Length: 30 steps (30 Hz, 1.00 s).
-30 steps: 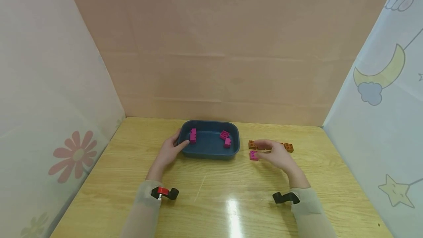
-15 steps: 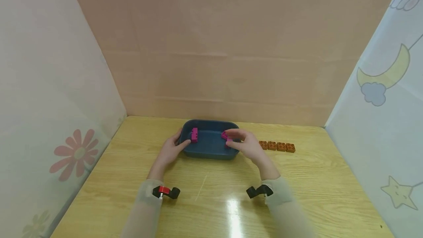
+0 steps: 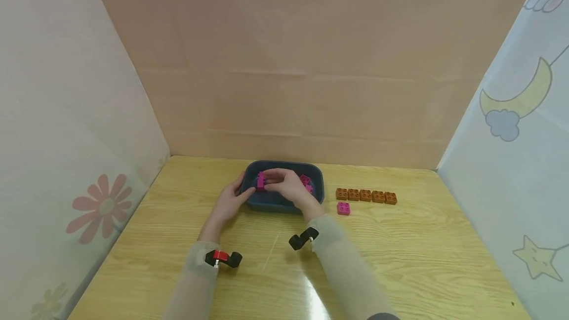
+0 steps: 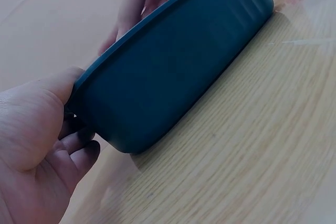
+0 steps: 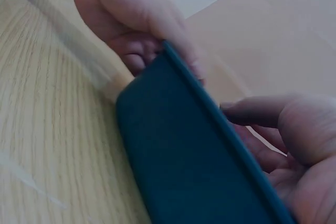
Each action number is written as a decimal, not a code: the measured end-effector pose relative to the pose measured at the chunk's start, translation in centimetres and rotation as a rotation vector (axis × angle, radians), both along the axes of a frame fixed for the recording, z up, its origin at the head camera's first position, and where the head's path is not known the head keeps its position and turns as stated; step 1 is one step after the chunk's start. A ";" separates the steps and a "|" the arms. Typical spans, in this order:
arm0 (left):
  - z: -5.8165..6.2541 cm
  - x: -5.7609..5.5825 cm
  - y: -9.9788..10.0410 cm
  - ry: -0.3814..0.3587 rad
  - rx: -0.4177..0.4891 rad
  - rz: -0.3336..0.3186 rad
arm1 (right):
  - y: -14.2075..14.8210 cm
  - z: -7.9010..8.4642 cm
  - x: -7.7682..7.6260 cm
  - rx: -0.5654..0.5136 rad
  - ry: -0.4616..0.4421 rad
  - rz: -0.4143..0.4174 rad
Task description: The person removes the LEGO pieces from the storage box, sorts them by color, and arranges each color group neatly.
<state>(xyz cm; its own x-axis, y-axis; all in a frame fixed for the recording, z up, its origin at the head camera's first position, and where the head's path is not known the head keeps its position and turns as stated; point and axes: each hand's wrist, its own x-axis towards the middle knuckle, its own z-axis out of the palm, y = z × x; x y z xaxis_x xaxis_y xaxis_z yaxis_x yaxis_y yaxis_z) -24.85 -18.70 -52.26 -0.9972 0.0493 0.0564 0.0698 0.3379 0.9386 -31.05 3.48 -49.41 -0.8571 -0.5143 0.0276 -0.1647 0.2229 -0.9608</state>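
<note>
We see the left hand [image 3: 226, 206] gripping the left end of a dark blue tray [image 3: 271, 208], its thumb over the rim and its other fingers curled against the outside wall. The tray sits on the wood-grain table [image 3: 249, 280]. Our right hand [image 3: 289, 186] reaches over the front rim, its thumb and fingers narrowly apart at the right side of the magenta toy bricks [image 3: 260, 181] in the tray's left end. In the right wrist view the rim hides those fingertips, so we cannot tell whether they pinch a brick or only lie next to it.

Inside the tray's right end, partly behind the right hand, we find a second magenta group [image 3: 304, 180]. To the right of the tray, on the table, a row of five orange-brown studded bricks [image 3: 365, 195] runs left to right, and just in front of its left end lies a single pink brick [image 3: 344, 208], studs up.
</note>
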 end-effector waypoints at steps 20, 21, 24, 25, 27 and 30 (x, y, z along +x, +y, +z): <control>-0.4 0.0 -0.2 0.027 0.004 -0.010 | -1.7 -0.9 -0.8 0.130 0.024 -0.043; -0.4 0.0 -0.2 0.028 -0.003 -0.007 | -1.7 -1.0 -0.8 0.143 0.030 -0.044; -0.5 0.0 -0.2 0.028 -0.026 0.005 | -1.9 -1.2 -0.9 0.183 0.050 -0.048; -0.5 0.0 -0.2 0.027 -0.030 0.005 | -1.9 -1.3 -0.9 0.194 0.055 -0.049; -0.5 0.0 -0.2 0.026 -0.040 0.006 | -2.0 -1.3 -0.9 0.208 0.059 -0.051; -0.5 0.0 -0.2 0.027 -0.044 0.011 | -2.0 -1.3 -0.9 0.215 0.059 -0.050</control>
<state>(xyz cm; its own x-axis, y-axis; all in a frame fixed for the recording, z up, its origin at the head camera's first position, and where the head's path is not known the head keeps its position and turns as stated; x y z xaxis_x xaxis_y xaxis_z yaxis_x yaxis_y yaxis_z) -24.88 -18.92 -52.76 -0.9959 0.0414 0.0809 0.0906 0.3800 0.9206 -31.96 1.44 -50.71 -0.8820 -0.4704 -0.0275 -0.2024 0.4309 -0.8794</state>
